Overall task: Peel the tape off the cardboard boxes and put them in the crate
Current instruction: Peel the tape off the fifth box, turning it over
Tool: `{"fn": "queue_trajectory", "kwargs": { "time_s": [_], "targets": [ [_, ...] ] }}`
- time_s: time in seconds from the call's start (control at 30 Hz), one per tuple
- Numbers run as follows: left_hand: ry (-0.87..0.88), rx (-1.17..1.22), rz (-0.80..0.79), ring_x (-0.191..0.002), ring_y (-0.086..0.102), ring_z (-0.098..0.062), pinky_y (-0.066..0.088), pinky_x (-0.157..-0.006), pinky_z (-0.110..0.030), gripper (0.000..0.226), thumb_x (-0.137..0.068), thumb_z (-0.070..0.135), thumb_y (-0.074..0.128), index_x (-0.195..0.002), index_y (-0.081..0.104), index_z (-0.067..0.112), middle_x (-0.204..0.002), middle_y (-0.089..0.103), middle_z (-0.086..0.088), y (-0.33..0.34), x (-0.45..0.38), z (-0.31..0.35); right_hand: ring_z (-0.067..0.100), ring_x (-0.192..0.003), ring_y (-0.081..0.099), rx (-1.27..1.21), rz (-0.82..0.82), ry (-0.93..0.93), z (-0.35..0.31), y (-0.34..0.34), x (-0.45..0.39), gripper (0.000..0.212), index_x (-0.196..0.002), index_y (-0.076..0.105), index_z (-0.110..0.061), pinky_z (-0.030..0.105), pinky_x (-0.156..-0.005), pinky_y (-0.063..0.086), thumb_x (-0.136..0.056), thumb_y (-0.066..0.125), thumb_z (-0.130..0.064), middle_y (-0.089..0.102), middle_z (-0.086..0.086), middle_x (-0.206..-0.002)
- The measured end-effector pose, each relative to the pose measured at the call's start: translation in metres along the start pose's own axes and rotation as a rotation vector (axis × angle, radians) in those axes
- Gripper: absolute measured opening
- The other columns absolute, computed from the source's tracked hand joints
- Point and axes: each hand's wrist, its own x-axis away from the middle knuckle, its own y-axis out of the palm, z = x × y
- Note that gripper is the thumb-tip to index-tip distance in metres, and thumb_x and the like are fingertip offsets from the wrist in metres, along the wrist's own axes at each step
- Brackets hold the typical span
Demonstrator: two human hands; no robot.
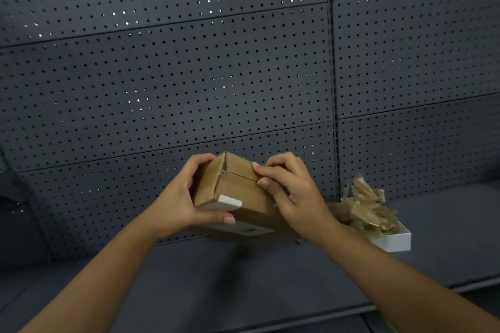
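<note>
A: Cardboard box (230,192) is held up over the dark shelf (243,273), gripped by the left hand (178,203), fingers wrapped round its left end, thumb underneath.

B: Yep, and the right hand (292,192) is pinched at the top seam; whether tape is caught can't be told. Behind it, tape scraps (365,208) are piled in a white tray (395,240) against the pegboard (189,76).

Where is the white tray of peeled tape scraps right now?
In the head view, the white tray sits on the dark shelf at the lower right, just beyond the right hand, against the pegboard wall.
</note>
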Motion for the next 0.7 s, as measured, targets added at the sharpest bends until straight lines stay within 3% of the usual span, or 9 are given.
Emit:
{"fn": "queue_trajectory", "kwargs": {
  "time_s": [0.1, 0.23, 0.43, 0.53, 0.7],
  "targets": [
    [0.003, 0.053, 0.013, -0.126, 0.056, -0.001, 0.05, -0.099, -0.019, 0.1, -0.057, 0.033, 0.102, -0.137, 0.043, 0.047, -0.132, 0.055, 0.025, 0.001, -0.001, 0.004, 0.022, -0.117, 0.057, 0.07, 0.051, -0.097, -0.006, -0.003, -0.007, 0.031, -0.127, 0.071, -0.009, 0.043, -0.096, 0.048, -0.107, 0.054, -0.026, 0.06, 0.004, -0.125],
    [-0.009, 0.053, 0.026, -0.126, 0.055, -0.001, 0.05, -0.101, -0.02, 0.1, -0.061, 0.032, 0.101, -0.14, 0.04, 0.042, -0.128, 0.054, 0.029, 0.008, -0.002, 0.004, 0.018, -0.114, 0.057, 0.115, -0.004, -0.092, -0.004, -0.011, -0.012, 0.028, -0.126, 0.071, -0.009, 0.041, -0.093, 0.05, -0.106, 0.057, -0.024, 0.062, -0.001, -0.121],
    [-0.012, -0.069, 0.12, -0.129, 0.048, -0.002, 0.049, -0.109, -0.036, 0.098, -0.063, 0.06, 0.096, -0.136, 0.03, 0.056, -0.138, 0.042, 0.019, 0.024, -0.005, 0.003, 0.014, -0.104, 0.061, 0.085, -0.003, -0.001, -0.016, -0.014, -0.018, 0.026, -0.118, 0.074, -0.018, 0.04, -0.079, 0.054, -0.103, 0.062, -0.035, 0.061, -0.013, -0.108],
    [-0.014, -0.221, 0.217, -0.124, 0.043, -0.004, 0.043, -0.11, -0.044, 0.098, -0.065, 0.069, 0.088, -0.141, 0.028, 0.052, -0.131, 0.036, 0.023, 0.029, -0.004, 0.008, 0.011, -0.101, 0.063, 0.083, -0.048, -0.016, -0.036, -0.019, -0.027, 0.03, -0.114, 0.075, -0.019, 0.034, -0.081, 0.054, -0.099, 0.066, -0.044, 0.061, -0.014, -0.105],
    [-0.021, -0.581, 0.355, -0.115, 0.031, -0.011, 0.023, -0.096, -0.034, 0.105, -0.064, 0.08, 0.07, -0.15, 0.021, 0.046, -0.125, 0.028, 0.014, 0.031, -0.005, 0.029, 0.01, -0.086, 0.067, 0.014, -0.039, 0.074, -0.063, -0.029, -0.041, 0.014, -0.093, 0.077, -0.02, 0.032, -0.073, 0.056, -0.096, 0.072, -0.033, 0.068, -0.012, -0.087]
  ]
}}
